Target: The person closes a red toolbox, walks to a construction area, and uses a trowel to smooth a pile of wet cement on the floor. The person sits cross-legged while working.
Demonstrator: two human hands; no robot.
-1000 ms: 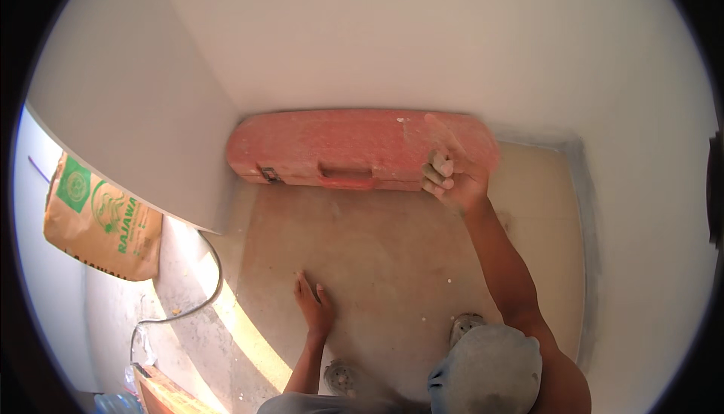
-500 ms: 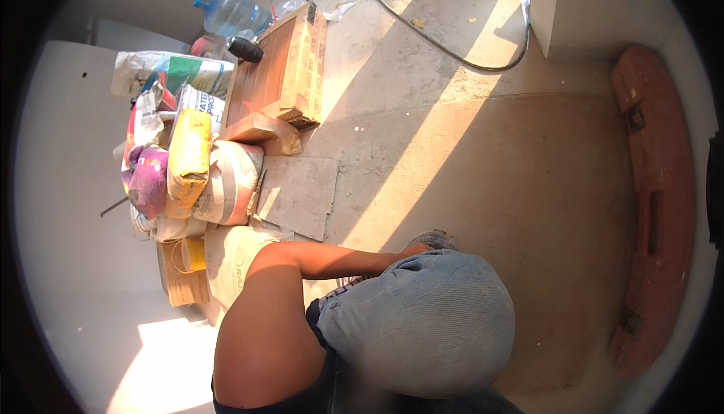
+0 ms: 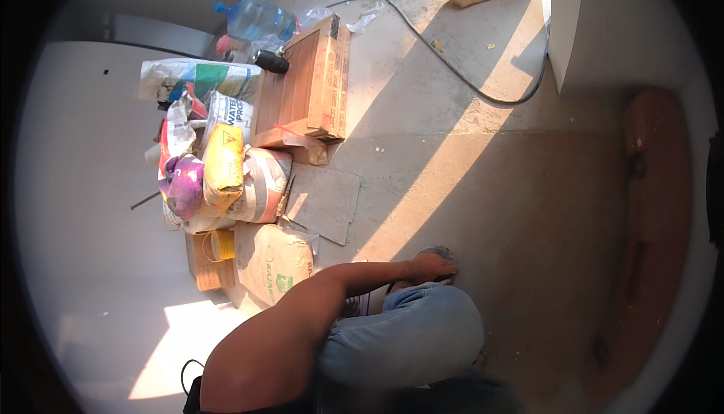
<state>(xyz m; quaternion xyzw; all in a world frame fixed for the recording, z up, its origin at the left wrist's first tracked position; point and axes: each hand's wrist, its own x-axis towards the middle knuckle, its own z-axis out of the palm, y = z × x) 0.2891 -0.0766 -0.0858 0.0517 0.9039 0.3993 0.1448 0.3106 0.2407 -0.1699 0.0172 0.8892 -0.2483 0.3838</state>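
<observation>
My bare left arm reaches from the lower left, past my bent knee in light blue jeans (image 3: 411,331). At its end my left hand (image 3: 432,267) is low over the floor, back upward. Its fingers look closed, curled down. What they hold, if anything, is hidden. Right beside the hand is a rounded grey item (image 3: 436,251), perhaps a shoe, partly covered by it. My right hand cannot be made out; the leg and dark blurred clothing cover the lower middle.
To the left are a tan paper sack (image 3: 273,259), a yellow string roll (image 3: 222,245), a yellow bag (image 3: 224,164), a white bucket (image 3: 228,116) and a wooden panel in cardboard (image 3: 338,82). A dark hose (image 3: 452,73) curves across the floor. A long red object (image 3: 656,210) lines the right wall.
My view has shifted, so the room's things appear lower and farther right. My knee shows lower and left, and more of my left forearm and hand is visible.
</observation>
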